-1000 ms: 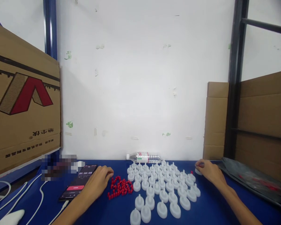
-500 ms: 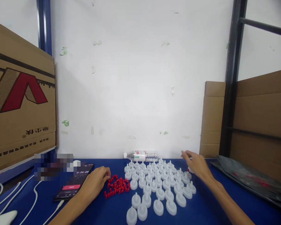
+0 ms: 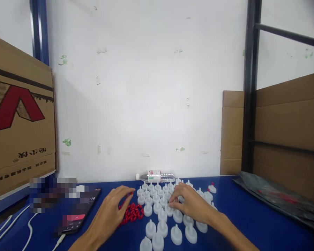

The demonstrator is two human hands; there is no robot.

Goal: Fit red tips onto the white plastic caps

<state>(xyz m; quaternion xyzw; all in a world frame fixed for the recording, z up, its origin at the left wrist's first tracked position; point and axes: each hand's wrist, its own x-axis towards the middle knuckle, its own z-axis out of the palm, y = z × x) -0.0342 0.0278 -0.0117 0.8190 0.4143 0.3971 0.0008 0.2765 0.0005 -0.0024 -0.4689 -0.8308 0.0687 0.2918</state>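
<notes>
Blue table, one bottle, left hand, right hand

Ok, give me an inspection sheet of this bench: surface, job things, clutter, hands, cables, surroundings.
Surface: blue table, no spills seen.
Job's things: white caps in a cluster; red pieces piled to their left; one red-tipped cap apart at far right.
Clutter: phone, bottle lying by the wall, black bag.
Grippers: left hand over the red pieces; right hand on the white caps; grips unclear.
Cables: white cables at left, one running to the phone.
Surroundings: wall, left box, right boxes.
</notes>
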